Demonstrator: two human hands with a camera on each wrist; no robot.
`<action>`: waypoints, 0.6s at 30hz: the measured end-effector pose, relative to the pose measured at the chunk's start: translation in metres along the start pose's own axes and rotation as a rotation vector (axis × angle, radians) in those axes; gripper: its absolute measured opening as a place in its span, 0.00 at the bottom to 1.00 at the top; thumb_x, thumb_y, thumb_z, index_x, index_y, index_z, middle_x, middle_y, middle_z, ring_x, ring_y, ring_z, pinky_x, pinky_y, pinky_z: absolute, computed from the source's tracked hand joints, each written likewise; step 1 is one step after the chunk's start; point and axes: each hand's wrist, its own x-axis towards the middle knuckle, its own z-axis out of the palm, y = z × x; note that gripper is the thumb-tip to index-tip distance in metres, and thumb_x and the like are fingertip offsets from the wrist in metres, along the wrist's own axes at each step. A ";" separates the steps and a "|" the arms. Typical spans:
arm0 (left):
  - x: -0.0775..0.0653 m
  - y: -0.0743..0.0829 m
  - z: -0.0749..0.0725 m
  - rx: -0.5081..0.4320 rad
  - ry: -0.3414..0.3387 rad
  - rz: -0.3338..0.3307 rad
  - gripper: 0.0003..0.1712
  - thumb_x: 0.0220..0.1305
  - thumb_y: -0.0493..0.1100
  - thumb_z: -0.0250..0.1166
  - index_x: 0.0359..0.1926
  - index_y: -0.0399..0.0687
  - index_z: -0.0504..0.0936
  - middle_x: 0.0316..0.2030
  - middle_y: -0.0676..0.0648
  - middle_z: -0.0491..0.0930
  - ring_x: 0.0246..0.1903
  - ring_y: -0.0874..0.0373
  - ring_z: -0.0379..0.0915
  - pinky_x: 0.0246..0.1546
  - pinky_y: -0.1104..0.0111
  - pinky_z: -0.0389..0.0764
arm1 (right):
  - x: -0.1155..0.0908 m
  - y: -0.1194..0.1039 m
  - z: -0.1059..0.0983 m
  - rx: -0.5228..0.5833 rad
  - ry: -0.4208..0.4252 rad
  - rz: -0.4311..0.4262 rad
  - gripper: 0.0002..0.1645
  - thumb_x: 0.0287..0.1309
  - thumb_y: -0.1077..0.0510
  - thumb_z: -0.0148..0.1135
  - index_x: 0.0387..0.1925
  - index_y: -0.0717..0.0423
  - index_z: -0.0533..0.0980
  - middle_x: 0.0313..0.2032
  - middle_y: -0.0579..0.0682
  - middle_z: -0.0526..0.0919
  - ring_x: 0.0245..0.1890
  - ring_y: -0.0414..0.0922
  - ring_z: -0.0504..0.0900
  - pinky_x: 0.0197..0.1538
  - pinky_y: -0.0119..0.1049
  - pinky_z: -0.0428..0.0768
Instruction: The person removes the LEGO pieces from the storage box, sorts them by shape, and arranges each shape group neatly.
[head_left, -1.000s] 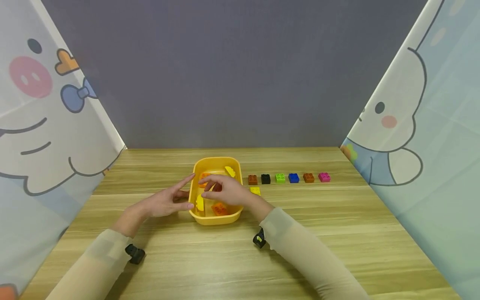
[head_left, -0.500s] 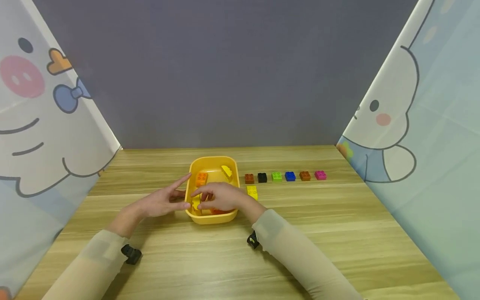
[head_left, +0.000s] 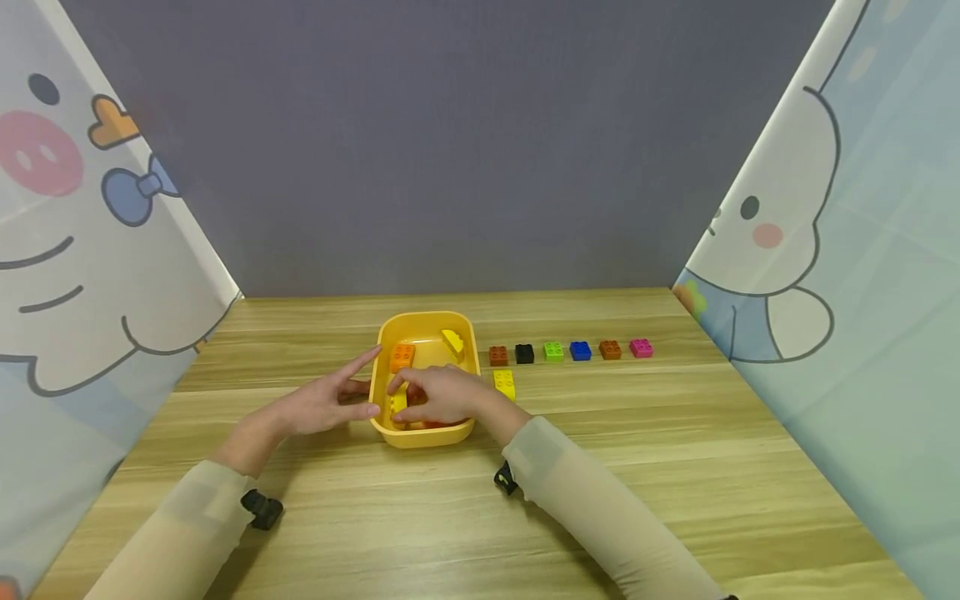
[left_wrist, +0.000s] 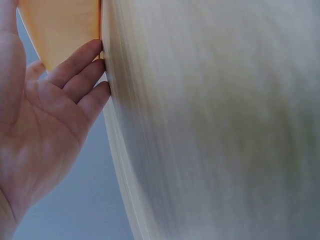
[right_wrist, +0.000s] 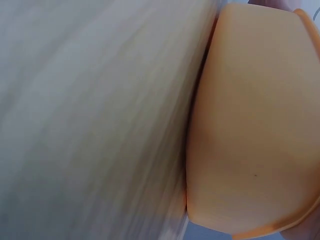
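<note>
The yellow curved block (head_left: 399,403) is inside the tub (head_left: 424,442), near the tub's left side, with its bumps facing left. The thumb and pointing finger of the right hand (head_left: 442,394) curl around this block and seem to pinch it, but the pictures do not show how tight. Under that hand, near the tub's front wall, a bit of a red-orange block (head_left: 435,424) peeks out; the rest is hidden. Toward the tub's back left sits an orange block (head_left: 402,357), and at the tub's back right leans another yellow piece (head_left: 453,342). The left hand (head_left: 318,404) is spread wide, with its thumb and fingers touching the tub's left side. Just beside the tub, on its right, is a yellow block (head_left: 504,383). Behind that one, a neat row goes off to the tub's right: a brown block (head_left: 498,356), a black block (head_left: 524,354), a green block (head_left: 553,352), a blue block (head_left: 581,351), an orange-brown block (head_left: 611,350) and a pink block (head_left: 641,348), all on the wooden table (head_left: 360,525). The job looks partway along: seven blocks lie outside the tub, six of them lined up, while at least four are inside it, and none of those has joined the row.
</note>
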 end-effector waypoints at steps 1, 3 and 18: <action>0.000 0.000 0.000 0.000 0.002 -0.001 0.60 0.79 0.58 0.69 0.91 0.59 0.36 0.75 0.27 0.73 0.74 0.29 0.73 0.72 0.32 0.74 | 0.000 0.000 0.000 0.002 0.007 0.008 0.27 0.74 0.32 0.67 0.66 0.32 0.76 0.49 0.36 0.89 0.46 0.35 0.85 0.58 0.37 0.84; 0.000 -0.001 0.000 0.001 0.001 -0.001 0.60 0.79 0.58 0.69 0.91 0.59 0.36 0.75 0.27 0.73 0.74 0.28 0.72 0.71 0.32 0.75 | 0.000 -0.001 0.000 0.005 0.018 0.020 0.27 0.73 0.32 0.69 0.65 0.33 0.76 0.46 0.36 0.89 0.44 0.35 0.84 0.56 0.36 0.83; 0.003 -0.006 0.001 0.031 0.019 -0.017 0.58 0.79 0.60 0.68 0.91 0.62 0.37 0.75 0.28 0.74 0.73 0.30 0.74 0.72 0.34 0.75 | -0.004 0.002 -0.003 0.230 0.103 0.047 0.26 0.69 0.44 0.78 0.62 0.39 0.76 0.50 0.42 0.86 0.48 0.37 0.83 0.54 0.33 0.84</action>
